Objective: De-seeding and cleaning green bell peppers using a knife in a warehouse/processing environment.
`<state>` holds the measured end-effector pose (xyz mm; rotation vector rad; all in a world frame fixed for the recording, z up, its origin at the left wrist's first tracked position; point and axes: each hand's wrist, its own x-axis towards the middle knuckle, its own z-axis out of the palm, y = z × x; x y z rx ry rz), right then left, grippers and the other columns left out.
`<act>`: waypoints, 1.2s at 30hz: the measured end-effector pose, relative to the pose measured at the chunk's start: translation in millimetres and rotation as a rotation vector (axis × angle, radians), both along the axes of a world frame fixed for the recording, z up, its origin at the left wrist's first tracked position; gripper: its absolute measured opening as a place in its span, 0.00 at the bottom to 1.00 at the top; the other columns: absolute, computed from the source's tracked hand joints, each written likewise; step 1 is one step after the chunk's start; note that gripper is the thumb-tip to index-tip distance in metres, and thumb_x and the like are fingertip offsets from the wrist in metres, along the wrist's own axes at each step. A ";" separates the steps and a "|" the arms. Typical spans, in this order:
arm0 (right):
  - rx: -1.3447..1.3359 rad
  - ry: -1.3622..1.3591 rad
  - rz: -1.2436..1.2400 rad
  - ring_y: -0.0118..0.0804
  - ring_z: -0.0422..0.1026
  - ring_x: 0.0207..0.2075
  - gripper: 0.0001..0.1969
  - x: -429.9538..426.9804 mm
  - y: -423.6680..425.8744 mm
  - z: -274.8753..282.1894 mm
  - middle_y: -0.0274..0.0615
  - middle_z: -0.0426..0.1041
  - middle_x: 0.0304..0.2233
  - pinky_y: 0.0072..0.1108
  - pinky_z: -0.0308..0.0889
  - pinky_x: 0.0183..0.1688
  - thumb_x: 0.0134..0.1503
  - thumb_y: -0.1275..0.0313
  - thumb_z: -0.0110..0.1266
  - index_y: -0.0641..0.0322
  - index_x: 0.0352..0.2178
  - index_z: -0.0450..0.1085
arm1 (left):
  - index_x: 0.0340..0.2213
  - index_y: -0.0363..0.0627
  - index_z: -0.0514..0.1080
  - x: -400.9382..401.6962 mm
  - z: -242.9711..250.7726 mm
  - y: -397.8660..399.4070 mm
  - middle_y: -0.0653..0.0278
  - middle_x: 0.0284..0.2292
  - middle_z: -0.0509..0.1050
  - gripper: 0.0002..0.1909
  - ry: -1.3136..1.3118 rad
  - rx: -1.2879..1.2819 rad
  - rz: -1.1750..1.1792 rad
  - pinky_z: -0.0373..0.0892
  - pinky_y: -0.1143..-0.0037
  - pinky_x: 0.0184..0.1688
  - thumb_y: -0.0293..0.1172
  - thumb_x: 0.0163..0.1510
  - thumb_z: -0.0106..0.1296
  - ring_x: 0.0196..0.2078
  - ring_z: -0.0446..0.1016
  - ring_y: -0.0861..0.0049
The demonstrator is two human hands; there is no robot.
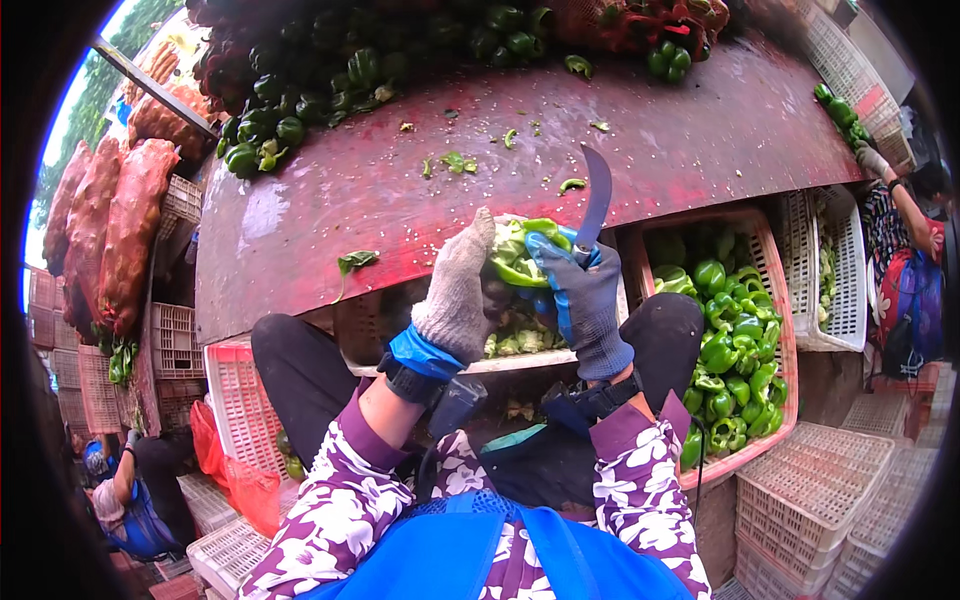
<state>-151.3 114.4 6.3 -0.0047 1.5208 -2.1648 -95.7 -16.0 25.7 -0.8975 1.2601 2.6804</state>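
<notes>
My left hand [459, 292], in a light knitted glove, holds a cut-open green bell pepper [517, 255] over a white crate [517, 364]. Pepper cores and seed scraps [529, 341] lie in that crate between my knees. On my right hand [589, 292] is a grey and blue coated glove. It grips a knife [597, 187] with a curved blade pointing up and away, and its fingers touch the pepper's right side. My left palm and the fingers behind the pepper are partly hidden.
A red-stained table [360, 195] carries a pile of green peppers [292, 97] and leaf scraps. At my right, a pink crate [787, 360] holds cut peppers [727, 345]. Stacked crates [814, 480] stand lower right. Filled mesh sacks [135, 240] stand left. Co-workers [904, 225] sit at both sides.
</notes>
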 end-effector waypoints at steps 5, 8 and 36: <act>0.246 0.762 0.040 0.26 0.75 0.32 0.14 9.7 -12.8 -16.9 0.36 0.78 0.31 0.16 0.70 0.37 0.50 0.79 0.57 0.70 0.40 0.74 | 0.45 0.45 0.68 -7.3 -35.4 -29.3 0.70 0.26 0.72 0.24 0.222 0.202 0.129 0.64 0.82 0.23 0.54 0.64 0.37 0.22 0.67 0.84; -0.325 0.062 0.075 0.28 0.77 0.33 0.14 13.0 -12.8 -7.7 0.40 0.78 0.35 0.20 0.74 0.35 0.51 0.80 0.54 0.71 0.42 0.73 | 0.48 0.45 0.66 -8.0 -18.9 -30.0 0.70 0.28 0.71 0.20 0.185 0.132 0.198 0.66 0.83 0.25 0.47 0.63 0.44 0.24 0.66 0.84; -0.930 -0.311 0.072 0.24 0.62 0.15 0.34 -40.7 47.5 -4.2 0.54 0.73 0.47 0.18 0.60 0.18 0.66 0.48 0.31 0.66 0.61 0.55 | 0.49 0.45 0.68 -203.3 -70.0 -296.8 0.53 0.45 0.70 0.28 -0.017 -1.931 0.027 0.66 0.69 0.53 0.34 0.45 0.61 0.49 0.70 0.58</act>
